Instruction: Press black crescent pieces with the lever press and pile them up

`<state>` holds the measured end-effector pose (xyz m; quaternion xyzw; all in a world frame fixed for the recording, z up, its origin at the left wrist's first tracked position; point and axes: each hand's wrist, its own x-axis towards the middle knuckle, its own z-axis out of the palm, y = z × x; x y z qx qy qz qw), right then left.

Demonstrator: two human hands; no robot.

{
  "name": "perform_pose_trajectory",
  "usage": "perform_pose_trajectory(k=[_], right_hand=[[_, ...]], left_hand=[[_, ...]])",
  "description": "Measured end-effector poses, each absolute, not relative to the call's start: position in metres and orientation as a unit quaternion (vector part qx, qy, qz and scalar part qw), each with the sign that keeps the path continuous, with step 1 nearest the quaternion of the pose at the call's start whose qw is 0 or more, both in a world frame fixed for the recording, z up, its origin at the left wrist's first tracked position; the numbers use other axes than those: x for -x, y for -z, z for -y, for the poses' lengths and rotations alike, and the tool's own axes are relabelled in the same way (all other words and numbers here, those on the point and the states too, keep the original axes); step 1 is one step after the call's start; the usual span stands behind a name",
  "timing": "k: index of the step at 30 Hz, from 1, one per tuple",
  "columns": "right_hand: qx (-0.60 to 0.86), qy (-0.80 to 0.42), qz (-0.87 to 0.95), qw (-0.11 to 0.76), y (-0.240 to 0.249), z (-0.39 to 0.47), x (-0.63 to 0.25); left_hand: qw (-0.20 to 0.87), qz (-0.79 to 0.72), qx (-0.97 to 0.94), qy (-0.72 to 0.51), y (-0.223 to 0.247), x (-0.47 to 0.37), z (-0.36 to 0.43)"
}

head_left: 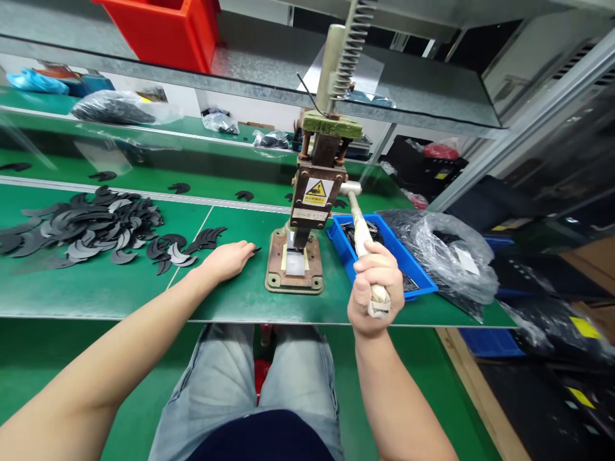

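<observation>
A hand press point(314, 192) with a yellow warning label stands on the green bench, its ram down over a pale block point(295, 264) on the base plate. My right hand point(377, 288) is wrapped round the press's taped lever handle point(360, 230), which slants down toward me. Left of the base, my left hand point(229, 261) rests low over the bench with its fingers together. A small dark piece point(258, 249) pokes out at its fingertips; most of it is hidden. Behind that hand lie dark curved pieces point(206, 239) and a larger heap of them point(96, 224).
Right of the press sits a blue tray point(403, 256) with small dark parts, beside a clear plastic bag point(451, 256). Several curved pieces lie spaced along the green strip point(211, 173) behind. Overhead runs a metal shelf point(269, 64) with a red bin point(163, 32).
</observation>
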<state>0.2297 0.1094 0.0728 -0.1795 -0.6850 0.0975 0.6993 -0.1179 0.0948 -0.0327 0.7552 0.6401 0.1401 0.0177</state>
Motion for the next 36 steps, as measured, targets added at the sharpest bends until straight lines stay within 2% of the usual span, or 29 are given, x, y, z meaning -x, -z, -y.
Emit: perform_pose_trajectory(k=[5, 10, 14, 19, 22, 26, 36], right_hand=[[0.179, -0.111, 0.678, 0.704, -0.072, -0.107, -0.227], [0.192, -0.103, 0.678, 0.702, -0.071, -0.107, -0.227], [0.192, -0.09, 0.688, 0.694, -0.07, -0.108, -0.23], [0.186, -0.098, 0.687, 0.696, -0.07, -0.108, -0.229], [0.182, -0.106, 0.678, 0.704, -0.07, -0.108, -0.227], [0.18, -0.11, 0.679, 0.703, -0.07, -0.107, -0.228], [0.169, -0.116, 0.649, 0.732, -0.069, -0.11, -0.221]], left_hand=[[0.069, -0.605, -0.768, -0.199, 0.014, 0.108, -0.1], [0.209, -0.655, -0.64, -0.342, 0.019, 0.088, -0.106], [0.297, -0.665, -0.572, -0.377, 0.027, 0.084, -0.112], [0.426, -0.609, -0.507, -0.437, 0.009, 0.076, -0.121], [0.488, -0.579, -0.497, -0.423, -0.003, 0.058, -0.13], [0.52, -0.582, -0.484, -0.395, -0.005, 0.037, -0.145], [0.519, -0.64, -0.468, -0.319, -0.016, 0.025, -0.165]])
